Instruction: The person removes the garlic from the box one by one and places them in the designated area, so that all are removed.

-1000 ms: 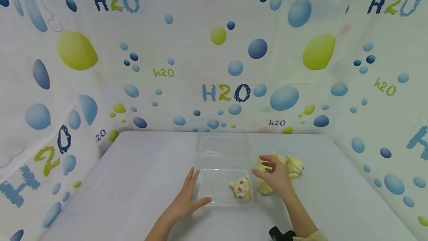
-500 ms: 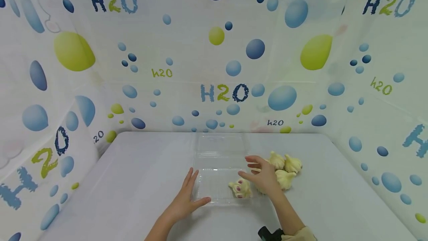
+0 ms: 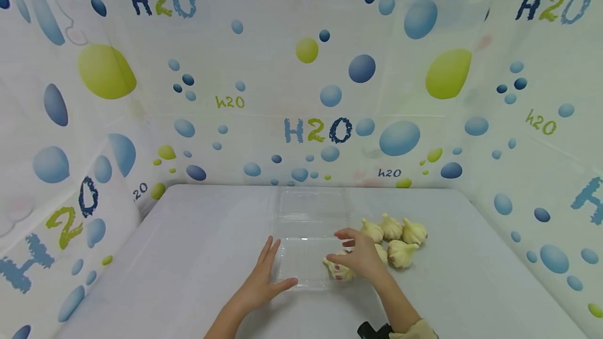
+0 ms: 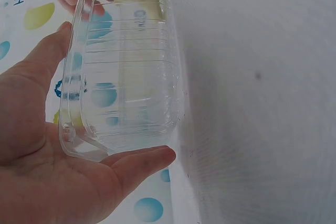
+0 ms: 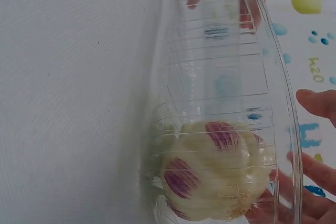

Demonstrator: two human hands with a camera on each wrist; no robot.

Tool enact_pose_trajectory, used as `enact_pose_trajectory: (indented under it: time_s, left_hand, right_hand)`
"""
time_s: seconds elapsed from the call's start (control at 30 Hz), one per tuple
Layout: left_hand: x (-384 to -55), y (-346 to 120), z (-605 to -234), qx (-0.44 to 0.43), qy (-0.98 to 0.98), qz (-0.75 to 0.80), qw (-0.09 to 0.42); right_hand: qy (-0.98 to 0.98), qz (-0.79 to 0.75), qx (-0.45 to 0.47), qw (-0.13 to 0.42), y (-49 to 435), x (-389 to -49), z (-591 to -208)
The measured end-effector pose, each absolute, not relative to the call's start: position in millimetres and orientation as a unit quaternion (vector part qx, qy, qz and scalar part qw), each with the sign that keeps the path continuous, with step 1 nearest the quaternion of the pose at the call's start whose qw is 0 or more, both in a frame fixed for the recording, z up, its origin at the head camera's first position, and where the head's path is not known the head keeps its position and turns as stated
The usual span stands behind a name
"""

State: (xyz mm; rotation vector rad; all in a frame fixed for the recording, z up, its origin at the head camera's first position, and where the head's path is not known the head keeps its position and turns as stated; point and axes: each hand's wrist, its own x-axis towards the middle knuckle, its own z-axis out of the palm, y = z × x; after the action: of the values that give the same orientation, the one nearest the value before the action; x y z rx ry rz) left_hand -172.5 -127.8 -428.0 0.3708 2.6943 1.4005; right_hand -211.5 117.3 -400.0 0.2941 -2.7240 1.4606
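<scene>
A transparent hinged plastic container (image 3: 301,260) lies with its lid (image 3: 313,205) folded back. One garlic bulb (image 5: 210,171) with purple streaks sits in its right end. Over that bulb hovers my right hand (image 3: 360,255), fingers bent and thumb spread apart from them. Its thumb is above the rim in the right wrist view, and some fingers show through the plastic behind the bulb. At the container's left end is my left hand (image 3: 256,284), fingers extended along the side and thumb at the front corner. In the left wrist view, that hand (image 4: 58,177) spans the container's end.
Several more garlic bulbs (image 3: 402,253) cluster on the white table (image 3: 188,255) just right of the container. A black device (image 3: 374,330) is strapped near the right sleeve. Behind the table hangs a curtain (image 3: 264,67) printed with bubbles.
My right hand has moved left and slightly nearer, from over the garlic cluster to over the bulb in the container. The left hand has stayed at the container's left end.
</scene>
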Motion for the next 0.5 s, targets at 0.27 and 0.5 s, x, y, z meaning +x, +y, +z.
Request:
enact_pose_trajectory:
  time_s: [0.27, 0.5]
  left_hand:
    - [-173, -129, -429, 0.123, 0.878, 0.460, 0.041]
    - [-172, -128, -428, 0.123, 0.880, 0.456, 0.043]
  right_hand:
    - [-0.887, 0.447, 0.111, -0.019, 113, -212, -405]
    - [-0.899, 0.419, 0.124, -0.041, 107, -214, -413]
